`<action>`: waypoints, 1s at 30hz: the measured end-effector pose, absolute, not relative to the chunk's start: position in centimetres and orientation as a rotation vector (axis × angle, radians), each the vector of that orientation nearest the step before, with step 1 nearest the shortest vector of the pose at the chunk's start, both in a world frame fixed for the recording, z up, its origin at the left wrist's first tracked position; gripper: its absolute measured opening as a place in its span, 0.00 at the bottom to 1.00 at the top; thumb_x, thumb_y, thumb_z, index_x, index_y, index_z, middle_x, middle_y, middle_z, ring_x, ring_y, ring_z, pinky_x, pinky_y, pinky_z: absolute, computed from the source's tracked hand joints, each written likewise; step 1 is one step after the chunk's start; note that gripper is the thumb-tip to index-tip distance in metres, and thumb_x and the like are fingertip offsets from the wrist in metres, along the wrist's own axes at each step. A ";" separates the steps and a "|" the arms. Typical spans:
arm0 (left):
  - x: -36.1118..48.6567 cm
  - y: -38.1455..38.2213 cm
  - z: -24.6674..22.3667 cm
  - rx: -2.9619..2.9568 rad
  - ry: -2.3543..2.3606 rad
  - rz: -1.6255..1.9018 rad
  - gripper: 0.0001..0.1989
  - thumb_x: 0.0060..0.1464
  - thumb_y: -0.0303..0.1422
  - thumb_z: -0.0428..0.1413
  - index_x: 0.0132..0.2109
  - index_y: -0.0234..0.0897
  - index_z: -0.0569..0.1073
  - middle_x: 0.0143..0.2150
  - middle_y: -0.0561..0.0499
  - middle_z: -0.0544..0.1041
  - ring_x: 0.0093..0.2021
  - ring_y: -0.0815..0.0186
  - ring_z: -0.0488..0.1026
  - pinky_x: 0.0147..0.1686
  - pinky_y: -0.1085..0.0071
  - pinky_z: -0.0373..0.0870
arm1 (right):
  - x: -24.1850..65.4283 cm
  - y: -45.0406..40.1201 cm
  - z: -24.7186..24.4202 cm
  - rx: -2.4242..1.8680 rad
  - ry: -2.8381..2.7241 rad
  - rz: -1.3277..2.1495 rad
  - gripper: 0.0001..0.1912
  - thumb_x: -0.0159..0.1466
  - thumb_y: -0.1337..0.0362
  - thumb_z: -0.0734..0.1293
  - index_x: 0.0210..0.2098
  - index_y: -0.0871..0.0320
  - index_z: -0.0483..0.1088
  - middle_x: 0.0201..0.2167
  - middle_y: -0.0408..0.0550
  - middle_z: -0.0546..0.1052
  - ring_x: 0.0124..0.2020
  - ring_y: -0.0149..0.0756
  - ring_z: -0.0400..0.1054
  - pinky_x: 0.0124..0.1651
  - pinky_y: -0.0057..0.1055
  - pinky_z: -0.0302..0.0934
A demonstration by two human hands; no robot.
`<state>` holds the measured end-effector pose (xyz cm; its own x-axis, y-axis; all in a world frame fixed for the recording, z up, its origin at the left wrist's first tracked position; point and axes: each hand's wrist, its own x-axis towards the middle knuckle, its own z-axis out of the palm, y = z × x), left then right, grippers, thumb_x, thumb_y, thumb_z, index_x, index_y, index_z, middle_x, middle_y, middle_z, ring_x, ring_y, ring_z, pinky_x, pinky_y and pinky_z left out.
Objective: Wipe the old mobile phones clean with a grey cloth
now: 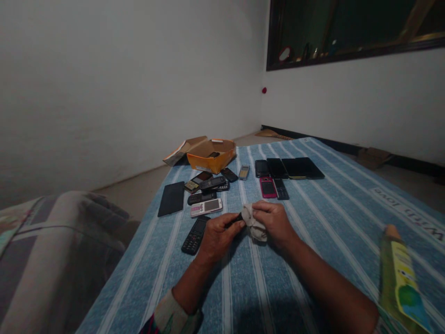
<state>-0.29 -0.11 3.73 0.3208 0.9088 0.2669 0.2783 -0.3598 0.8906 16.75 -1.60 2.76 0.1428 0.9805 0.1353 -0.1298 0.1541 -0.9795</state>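
Note:
My left hand (219,235) is closed on a slim black mobile phone (237,218), mostly hidden by the fingers. Bunched in my right hand (274,222) is a pale grey cloth (256,228), which wraps the phone's far end. Both hands are above the blue striped cover. Just left of my left hand lies a black keypad phone (195,235). Beyond it are a white and pink phone (206,207) and several dark phones (212,183) in a loose pile. A pink phone (268,187) and a small black keypad phone (281,189) lie past my right hand.
An open orange cardboard box (211,162) with a dark item inside stands at the back. Black touchscreen phones and a tablet (309,168) lie in a row at the far right. A dark flat tablet (171,198) is at left, a yellow-green liquid bottle (399,278) at right.

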 end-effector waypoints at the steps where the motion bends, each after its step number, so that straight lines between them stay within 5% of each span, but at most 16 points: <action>1: -0.3 -0.1 3.7 1.804 1.066 1.048 0.10 0.48 0.36 0.60 0.36 0.39 0.83 0.31 0.51 0.82 0.30 0.62 0.76 0.34 0.67 0.73 | 16.7 -1.6 2.4 -1.081 -1.017 1.137 0.09 0.49 0.64 0.68 0.27 0.60 0.79 0.23 0.45 0.74 0.21 0.30 0.64 0.22 0.26 0.56; 6: -0.2 0.0 3.6 1.712 1.117 1.100 0.10 0.47 0.37 0.61 0.36 0.38 0.83 0.31 0.50 0.83 0.31 0.61 0.77 0.34 0.66 0.73 | 16.5 -1.4 1.4 -1.196 -0.921 1.301 0.10 0.44 0.66 0.68 0.26 0.63 0.78 0.18 0.44 0.74 0.18 0.30 0.63 0.20 0.25 0.53; 18: 0.4 -0.6 3.8 1.595 1.177 1.273 0.11 0.48 0.37 0.61 0.37 0.37 0.82 0.33 0.50 0.83 0.31 0.62 0.77 0.32 0.68 0.74 | 15.7 -2.2 1.5 -0.835 -0.990 1.486 0.18 0.48 0.61 0.74 0.39 0.59 0.77 0.29 0.43 0.78 0.27 0.30 0.69 0.30 0.25 0.60; 26: 0.4 -0.2 3.5 1.691 1.051 1.259 0.09 0.50 0.35 0.60 0.36 0.37 0.82 0.35 0.48 0.82 0.38 0.61 0.77 0.38 0.67 0.74 | 16.6 -1.6 1.2 -1.003 -1.147 1.182 0.12 0.52 0.61 0.72 0.36 0.59 0.77 0.27 0.42 0.76 0.26 0.33 0.68 0.31 0.29 0.61; 30: 0.2 0.0 3.3 1.637 1.042 1.200 0.11 0.48 0.35 0.61 0.39 0.36 0.81 0.35 0.48 0.82 0.37 0.60 0.77 0.37 0.65 0.75 | 18.0 -1.5 2.4 -1.116 -1.612 0.707 0.05 0.57 0.67 0.67 0.32 0.57 0.75 0.28 0.42 0.73 0.31 0.33 0.67 0.36 0.30 0.59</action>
<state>0.18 -0.03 3.31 0.1980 0.9400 0.2778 0.1432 -0.3081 0.9405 18.01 -1.49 2.37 -0.0631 0.9130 0.4029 0.3221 0.4008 -0.8577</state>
